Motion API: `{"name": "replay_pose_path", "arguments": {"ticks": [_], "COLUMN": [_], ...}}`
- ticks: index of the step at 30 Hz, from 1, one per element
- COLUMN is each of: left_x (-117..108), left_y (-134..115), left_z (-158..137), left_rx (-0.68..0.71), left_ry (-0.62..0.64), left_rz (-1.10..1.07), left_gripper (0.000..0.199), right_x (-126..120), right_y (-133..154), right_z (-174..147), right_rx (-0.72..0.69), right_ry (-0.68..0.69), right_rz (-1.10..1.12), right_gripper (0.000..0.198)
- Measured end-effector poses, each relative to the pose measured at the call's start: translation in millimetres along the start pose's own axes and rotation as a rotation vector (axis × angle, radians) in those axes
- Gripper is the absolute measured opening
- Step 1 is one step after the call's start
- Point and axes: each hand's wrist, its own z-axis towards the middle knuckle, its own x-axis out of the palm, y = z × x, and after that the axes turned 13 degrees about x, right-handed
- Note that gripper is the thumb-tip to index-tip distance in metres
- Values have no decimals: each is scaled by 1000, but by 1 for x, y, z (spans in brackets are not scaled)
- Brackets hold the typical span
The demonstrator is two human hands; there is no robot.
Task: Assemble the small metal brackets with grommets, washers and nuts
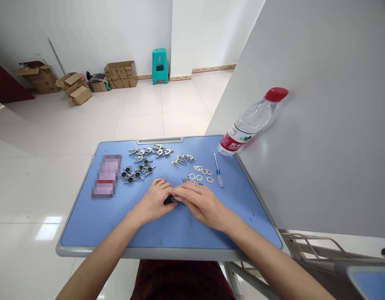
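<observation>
Near the table's front middle, my left hand (155,198) is closed around a small dark part with shiny metal on it (171,199). My right hand (205,205) pinches at the metal end of the same part, and its fingers hide much of it. Just beyond the right fingers lie flat oval metal plates with holes (199,178) and a cluster of tiny screws (185,179). Past my left hand are several round black-and-metal pieces with stems (137,175). Behind those sit forked silver metal pieces (159,152). Rounded metal pieces (181,158) form a row near the middle.
A screwdriver (219,176) with a clear blue handle lies to the right. A red-capped water bottle (242,130) stands at the back right corner, by a grey partition (329,125). A blurred phone-like object (106,176) lies left. Cardboard boxes (121,75) and a green stool (160,66) stand beyond.
</observation>
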Motion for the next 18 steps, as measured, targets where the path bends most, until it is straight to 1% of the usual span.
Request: {"name": "replay_pose_path", "arguments": {"ticks": [4, 8, 14, 18], "left_x": [1, 2, 6, 7], "left_y": [0, 0, 2, 1], "left_z": [-1, -1, -3, -4], "left_rx": [3, 3, 31, 25], "left_ry": [-16, -24, -62, -79], "left_rz": [-27, -40, -76, -69], "left_gripper": [7, 13, 10, 10], "right_x": [4, 8, 16, 19], "right_y": [2, 8, 8, 7], "right_z": [2, 3, 1, 1], "right_rx": [47, 26, 92, 133], "right_ry": [-53, -58, -174, -157], "right_rz": [-29, -74, -145, -148], "right_gripper": [29, 29, 20, 19]}}
